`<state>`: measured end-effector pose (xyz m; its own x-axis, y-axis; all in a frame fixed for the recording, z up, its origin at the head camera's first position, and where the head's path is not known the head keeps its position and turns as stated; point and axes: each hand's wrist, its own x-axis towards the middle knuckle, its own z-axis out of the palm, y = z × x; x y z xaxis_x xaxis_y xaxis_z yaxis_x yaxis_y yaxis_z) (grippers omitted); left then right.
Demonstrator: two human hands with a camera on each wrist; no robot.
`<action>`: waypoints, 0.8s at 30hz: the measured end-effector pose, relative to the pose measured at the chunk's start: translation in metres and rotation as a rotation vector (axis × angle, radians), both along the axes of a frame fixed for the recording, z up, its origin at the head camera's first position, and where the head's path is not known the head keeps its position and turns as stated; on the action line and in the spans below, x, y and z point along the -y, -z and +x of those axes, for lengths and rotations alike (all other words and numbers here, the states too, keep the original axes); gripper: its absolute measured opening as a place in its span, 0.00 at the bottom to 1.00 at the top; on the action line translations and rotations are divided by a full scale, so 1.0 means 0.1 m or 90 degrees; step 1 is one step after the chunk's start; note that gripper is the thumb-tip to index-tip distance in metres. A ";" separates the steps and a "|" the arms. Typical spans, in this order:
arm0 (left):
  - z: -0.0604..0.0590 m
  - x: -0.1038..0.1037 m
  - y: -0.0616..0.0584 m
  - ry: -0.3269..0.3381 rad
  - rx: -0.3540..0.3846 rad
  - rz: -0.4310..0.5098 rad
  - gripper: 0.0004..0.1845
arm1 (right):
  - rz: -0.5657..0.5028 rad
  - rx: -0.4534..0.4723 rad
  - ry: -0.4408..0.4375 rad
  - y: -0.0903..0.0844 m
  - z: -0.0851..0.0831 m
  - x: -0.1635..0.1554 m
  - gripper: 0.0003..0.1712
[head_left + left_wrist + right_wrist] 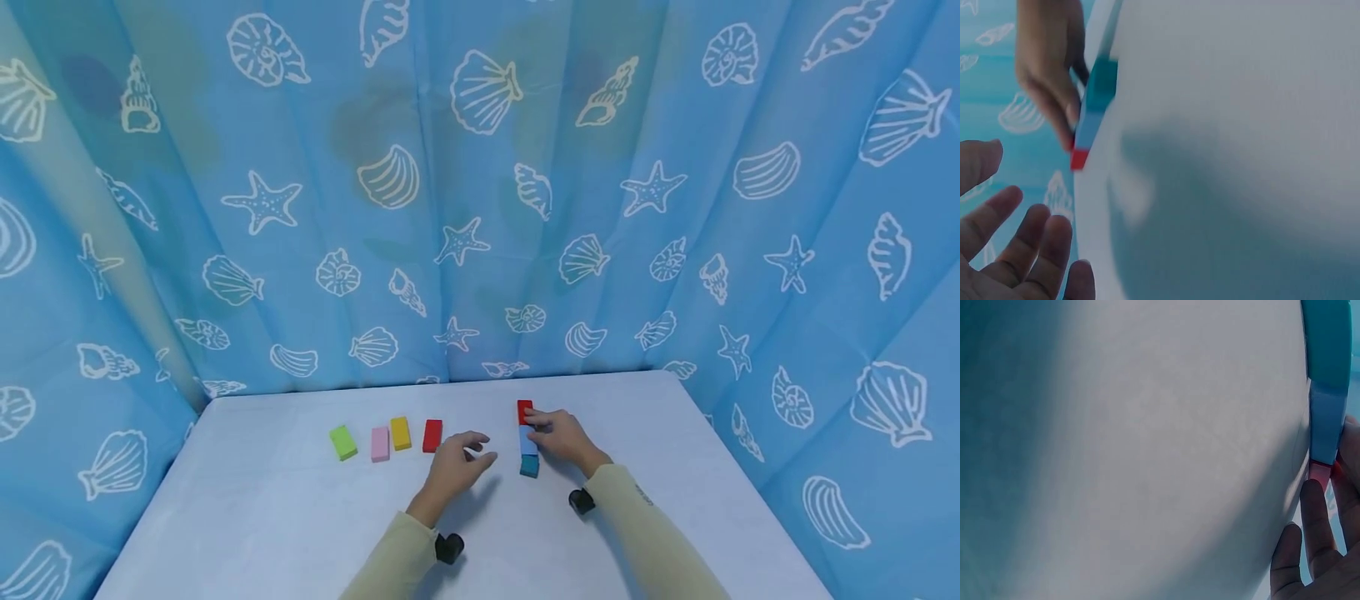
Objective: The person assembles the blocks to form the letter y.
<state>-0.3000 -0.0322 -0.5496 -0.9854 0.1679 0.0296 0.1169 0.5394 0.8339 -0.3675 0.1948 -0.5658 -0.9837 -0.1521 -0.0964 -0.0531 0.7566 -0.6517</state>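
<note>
Blocks are lying on a white table (300,517) in front of a blue curtain (480,208) printed with shells and starfish; three of them are forming a short line running away from the person, with a teal block (529,467) nearest, a light blue block (527,442) touching it in the middle, and a red block (524,410) at the far end. The right hand (564,440) is resting beside this line, its fingers (1316,515) curling against the light blue and red blocks and pinching them at the side; the left wrist view is showing a fingertip pressing on the seam between those two. The left hand (457,463) is hovering just left of the line, fingers (1035,250) loosely spread and gripping nothing. Further left, four more blocks are sitting in a loose row, well apart from the line: a green block (342,442), a pink block (380,444), a yellow block (401,433) and a second red block (432,436), which is lying nearest the left hand.
</note>
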 end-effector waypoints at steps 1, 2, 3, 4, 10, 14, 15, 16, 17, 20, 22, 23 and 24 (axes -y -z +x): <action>-0.02 0.05 -0.02 -0.001 -0.003 -0.003 0.21 | 0.000 0.002 0.000 0.00 -0.01 0.00 0.25; -0.04 0.11 -0.03 -0.004 -0.002 -0.006 0.21 | 0.000 0.003 0.000 0.00 -0.01 -0.01 0.24; -0.07 0.15 -0.05 -0.009 -0.005 -0.008 0.21 | 0.000 0.003 0.000 0.00 -0.02 -0.01 0.24; -0.09 0.19 -0.06 -0.012 -0.006 -0.009 0.20 | -0.001 0.004 0.000 0.00 -0.02 -0.02 0.25; -0.16 0.36 -0.14 -0.042 -0.042 -0.011 0.22 | 0.002 -0.005 0.003 0.00 -0.01 -0.04 0.24; -0.18 0.44 -0.13 -0.087 -0.055 -0.008 0.29 | -0.008 -0.008 0.005 0.01 -0.02 -0.03 0.24; -0.19 0.47 -0.13 -0.098 -0.060 -0.013 0.30 | -0.007 -0.011 0.004 0.01 -0.02 -0.03 0.24; -0.20 0.50 -0.12 -0.111 -0.061 -0.015 0.30 | -0.010 -0.011 0.005 0.01 -0.02 -0.02 0.24; -0.20 0.52 -0.12 -0.122 -0.061 -0.014 0.31 | -0.011 -0.008 0.006 0.01 -0.02 -0.02 0.24; -0.21 0.59 -0.10 -0.144 -0.061 -0.014 0.31 | -0.007 -0.003 0.008 0.02 -0.02 0.00 0.23; -0.21 0.63 -0.09 -0.147 -0.073 -0.007 0.31 | -0.012 0.002 0.011 0.02 -0.01 0.01 0.23; -0.21 0.66 -0.09 -0.144 -0.087 -0.005 0.30 | -0.014 0.003 0.010 0.02 -0.01 0.01 0.23; -0.21 0.67 -0.08 -0.139 -0.096 -0.002 0.30 | -0.015 0.002 0.009 0.02 -0.01 0.02 0.23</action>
<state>-0.3215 -0.0994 -0.5414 -0.9829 -0.0482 0.1779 0.1195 0.5680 0.8143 -0.3685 0.1930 -0.5679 -0.9854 -0.1407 -0.0959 -0.0408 0.7418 -0.6693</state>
